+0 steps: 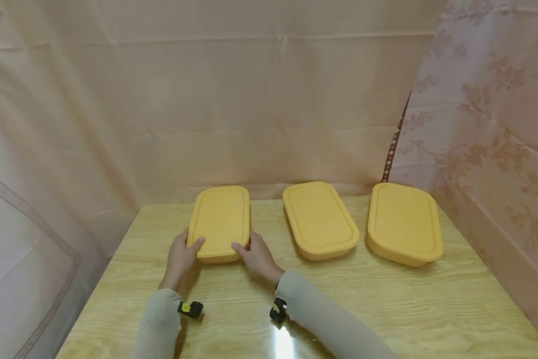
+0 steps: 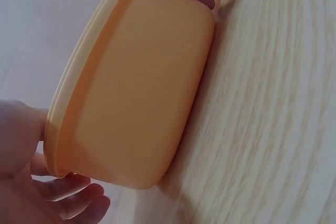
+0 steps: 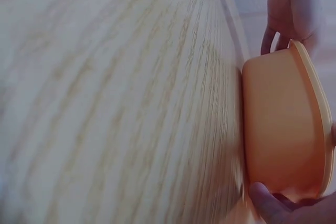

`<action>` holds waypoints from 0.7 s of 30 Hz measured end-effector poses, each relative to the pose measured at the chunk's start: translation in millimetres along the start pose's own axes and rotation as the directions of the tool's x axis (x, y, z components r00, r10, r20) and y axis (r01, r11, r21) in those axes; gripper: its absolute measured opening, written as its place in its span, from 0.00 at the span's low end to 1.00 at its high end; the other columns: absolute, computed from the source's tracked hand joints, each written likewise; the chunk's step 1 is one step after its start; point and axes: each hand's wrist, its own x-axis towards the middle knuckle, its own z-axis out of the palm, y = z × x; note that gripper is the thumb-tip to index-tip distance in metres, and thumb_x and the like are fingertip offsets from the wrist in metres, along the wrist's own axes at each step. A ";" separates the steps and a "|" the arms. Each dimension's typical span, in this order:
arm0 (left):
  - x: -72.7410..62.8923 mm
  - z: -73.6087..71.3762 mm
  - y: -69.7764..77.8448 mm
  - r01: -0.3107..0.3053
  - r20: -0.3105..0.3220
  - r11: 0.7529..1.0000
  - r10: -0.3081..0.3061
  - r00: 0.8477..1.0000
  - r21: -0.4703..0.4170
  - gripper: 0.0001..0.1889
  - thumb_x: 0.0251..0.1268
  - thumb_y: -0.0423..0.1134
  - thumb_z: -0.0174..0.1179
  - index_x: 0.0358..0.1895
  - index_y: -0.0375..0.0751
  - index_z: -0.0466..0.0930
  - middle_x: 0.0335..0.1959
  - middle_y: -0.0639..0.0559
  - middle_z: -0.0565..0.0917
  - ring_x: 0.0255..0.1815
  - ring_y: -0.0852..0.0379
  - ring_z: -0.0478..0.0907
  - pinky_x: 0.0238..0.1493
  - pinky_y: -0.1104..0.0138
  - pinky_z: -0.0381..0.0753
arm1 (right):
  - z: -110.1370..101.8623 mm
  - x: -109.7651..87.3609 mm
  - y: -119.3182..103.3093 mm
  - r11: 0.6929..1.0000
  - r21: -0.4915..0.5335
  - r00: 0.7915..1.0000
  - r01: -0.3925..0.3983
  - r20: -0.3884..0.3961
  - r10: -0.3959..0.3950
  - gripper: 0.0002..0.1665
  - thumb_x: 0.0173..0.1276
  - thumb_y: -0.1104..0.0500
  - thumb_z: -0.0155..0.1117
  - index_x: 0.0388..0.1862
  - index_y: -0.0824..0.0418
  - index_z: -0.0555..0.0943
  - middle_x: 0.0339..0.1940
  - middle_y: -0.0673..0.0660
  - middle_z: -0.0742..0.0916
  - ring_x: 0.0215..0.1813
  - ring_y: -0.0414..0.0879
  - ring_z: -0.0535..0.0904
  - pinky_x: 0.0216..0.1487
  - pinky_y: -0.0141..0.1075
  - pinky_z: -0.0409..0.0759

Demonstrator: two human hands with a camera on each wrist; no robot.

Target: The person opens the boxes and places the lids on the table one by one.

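Both hands hold a yellow lidded plastic food container at the left of the table. My left hand grips its near left corner, thumb laid over the lid's edge and the other fingers down the side. On the near right corner, my right hand does the same, its thumb on the lid. In the left wrist view the container's smooth side wall tapers down to the wood, with the lid rim overhanging it. The right wrist view has the container between the two hands. Its inside is hidden by the lid.
Two matching lidded containers stand to the right on the wood-grain table: a middle one, turned at an angle, and a right one near the table's right edge. A beige curtain hangs behind, a floral one at right.
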 end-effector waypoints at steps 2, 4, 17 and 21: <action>-2.4 -0.5 1.9 -0.010 -0.018 0.999 0.010 1.000 0.041 0.38 0.74 0.46 0.52 0.74 0.23 0.47 0.72 0.22 0.55 0.73 0.28 0.55 0.73 0.43 0.56 | -0.2 -0.8 -0.6 1.000 0.021 1.000 -0.008 -0.008 0.008 0.34 0.73 0.47 0.58 0.69 0.65 0.66 0.64 0.64 0.75 0.67 0.55 0.71 0.68 0.50 0.70; -4.2 -0.6 3.8 -0.027 -0.032 0.997 0.029 0.999 0.079 0.38 0.74 0.46 0.52 0.73 0.22 0.48 0.72 0.23 0.55 0.72 0.27 0.54 0.73 0.42 0.55 | -0.4 -0.8 -0.7 0.999 0.035 1.000 -0.018 -0.021 0.019 0.35 0.72 0.47 0.59 0.70 0.64 0.65 0.66 0.64 0.74 0.68 0.55 0.70 0.69 0.50 0.68; -5.7 -0.2 14.0 -0.181 -0.138 0.953 0.219 0.966 0.244 0.26 0.67 0.39 0.60 0.62 0.24 0.71 0.68 0.30 0.67 0.69 0.30 0.59 0.69 0.39 0.57 | -4.9 1.9 -2.7 0.999 0.021 0.999 -0.028 -0.030 0.029 0.32 0.70 0.48 0.62 0.64 0.66 0.71 0.55 0.63 0.79 0.50 0.49 0.77 0.51 0.42 0.77; -5.3 2.2 18.6 -0.204 -0.160 0.936 0.257 0.953 0.285 0.22 0.64 0.36 0.61 0.59 0.27 0.75 0.63 0.30 0.72 0.65 0.30 0.63 0.63 0.37 0.59 | -7.1 3.3 -3.3 0.999 0.033 0.999 -0.033 -0.020 0.033 0.31 0.69 0.49 0.63 0.63 0.67 0.71 0.49 0.63 0.80 0.42 0.46 0.77 0.39 0.34 0.77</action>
